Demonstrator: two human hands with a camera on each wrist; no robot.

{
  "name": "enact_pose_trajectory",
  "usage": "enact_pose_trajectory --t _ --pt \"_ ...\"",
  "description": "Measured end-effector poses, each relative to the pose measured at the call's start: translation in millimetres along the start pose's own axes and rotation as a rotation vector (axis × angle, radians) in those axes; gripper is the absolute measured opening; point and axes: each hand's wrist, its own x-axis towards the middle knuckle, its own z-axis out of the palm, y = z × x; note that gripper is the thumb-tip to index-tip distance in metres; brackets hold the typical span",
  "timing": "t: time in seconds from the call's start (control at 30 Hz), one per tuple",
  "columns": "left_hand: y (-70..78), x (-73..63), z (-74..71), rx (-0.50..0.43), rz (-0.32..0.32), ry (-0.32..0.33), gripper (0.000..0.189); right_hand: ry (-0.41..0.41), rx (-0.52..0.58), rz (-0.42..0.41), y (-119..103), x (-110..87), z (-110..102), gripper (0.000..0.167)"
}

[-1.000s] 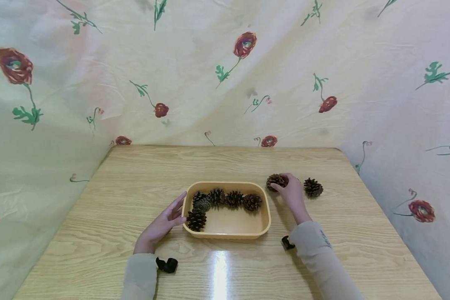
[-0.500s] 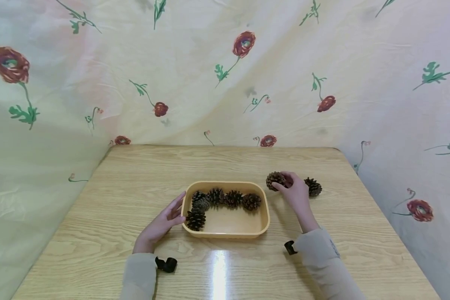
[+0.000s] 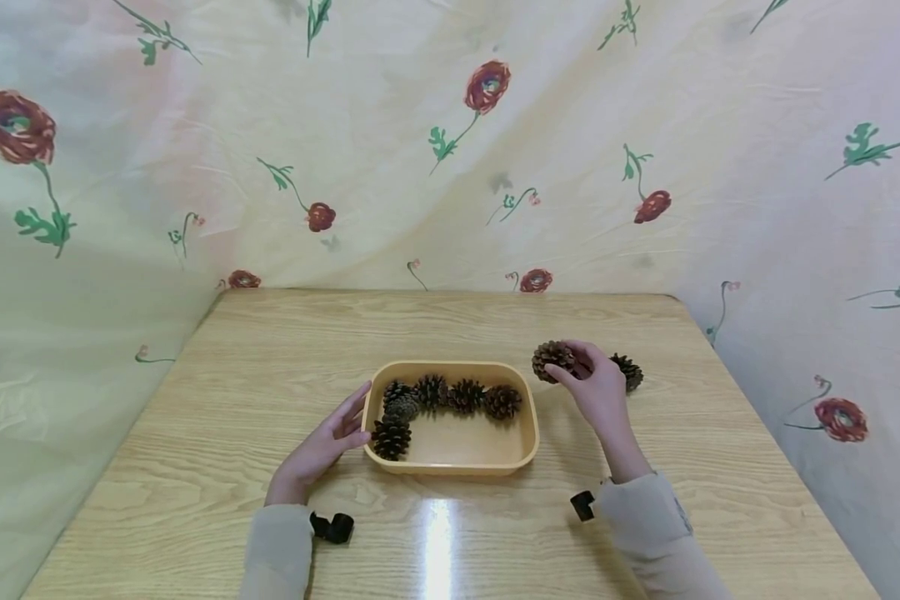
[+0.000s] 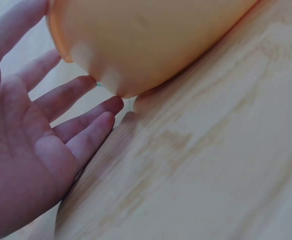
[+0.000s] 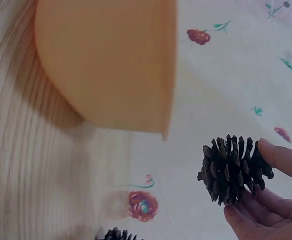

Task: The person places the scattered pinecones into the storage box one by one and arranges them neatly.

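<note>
My right hand (image 3: pixel 598 385) pinches a brown pine cone (image 3: pixel 552 361) between thumb and fingertips, beyond the right end of a yellow plastic tray (image 3: pixel 450 469). The right wrist view shows the held pine cone (image 5: pixel 232 170) clear of the table. At the tray's left end my left hand (image 3: pixel 328 442) has its fingers spread and fairly straight, touching the rim. In the left wrist view the fingertips lie against the tray wall (image 4: pixel 131 50). Several pine cones (image 3: pixel 467 397) sit in the tray along its back and left sides.
Another pine cone (image 3: pixel 628 372) lies on the wooden table (image 3: pixel 195 433), partly hidden behind my right hand. A floral cloth (image 3: pixel 390 167) hangs behind the table and along both sides.
My right hand has lifted the pine cone slightly off the table, and its wrist has shifted right. My left hand and the tray have kept their places.
</note>
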Motion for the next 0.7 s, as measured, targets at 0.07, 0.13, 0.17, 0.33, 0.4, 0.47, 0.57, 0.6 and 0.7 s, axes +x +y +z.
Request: enact_pose_trajectory --t 0.07,0.13,0.17,0.33,0.4,0.47,0.57,0.6,0.7 --pt "-0.1 0.0 -0.2 -0.003 -0.005 0.005 0.078 0.003 0.017 -0.014 -2.7 -2.7 0.6 0.058" --pt "0.0 0.0 -0.3 -0.005 -0.011 0.009 0.078 0.007 0.03 -0.031 -5.6 -5.9 1.1 0.058" --pt "0.0 0.0 -0.4 -0.008 -0.014 0.012 0.078 0.009 0.035 -0.038 -6.7 -7.2 1.4 0.058" --pt "0.2 -0.3 -0.6 -0.015 -0.016 0.011 0.079 0.016 0.045 -0.058 -13.1 -13.7 2.9 0.057" --pt "0.2 -0.3 -0.5 -0.013 -0.012 0.009 0.079 0.016 0.049 -0.062 -15.7 -15.3 3.5 0.056" --pt "0.7 -0.6 -0.2 -0.013 -0.014 0.01 0.079 0.01 0.067 -0.066 -18.7 -17.1 4.0 0.056" --pt "1.2 -0.9 0.3 -0.015 -0.013 0.012 0.078 -0.006 0.084 -0.061 -22.3 -19.9 4.8 0.056" --pt "1.4 -1.0 0.5 -0.015 -0.013 0.013 0.078 -0.012 0.09 -0.059 -23.3 -21.0 5.2 0.057" --pt "2.5 -1.6 0.9 -0.016 -0.016 0.017 0.078 -0.028 0.095 -0.053 -25.7 -23.7 7.8 0.056"
